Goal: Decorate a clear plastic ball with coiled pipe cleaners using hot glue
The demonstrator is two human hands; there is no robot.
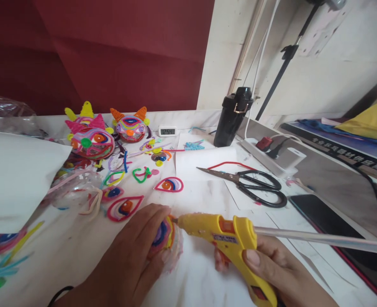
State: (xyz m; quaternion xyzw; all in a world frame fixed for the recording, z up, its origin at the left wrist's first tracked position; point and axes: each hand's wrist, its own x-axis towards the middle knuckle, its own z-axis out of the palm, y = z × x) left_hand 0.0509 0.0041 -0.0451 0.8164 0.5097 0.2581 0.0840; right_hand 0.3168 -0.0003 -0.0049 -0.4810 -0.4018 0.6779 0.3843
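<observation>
My left hand (137, 256) is closed around a clear ball (174, 256) covered in part with bands of coloured pipe cleaner; the palm hides much of it. My right hand (274, 264) grips a yellow hot glue gun (230, 238) by its handle, with a long glue stick (319, 238) poking out of the back. The gun's nozzle meets the orange edge of the ball, or nearly so; I cannot tell which. Just beyond lie teardrop eye shapes of pipe cleaner, one pink-rimmed (124, 209) and another (169, 184) farther right.
Black-handled scissors (255, 183) lie on white paper. Behind stand decorated balls with horns (92, 140), a small digital clock (167, 131) and a black bottle (233, 119). At right are a power strip (268, 157) and a phone (342, 238); a clear ball (76, 189) sits left.
</observation>
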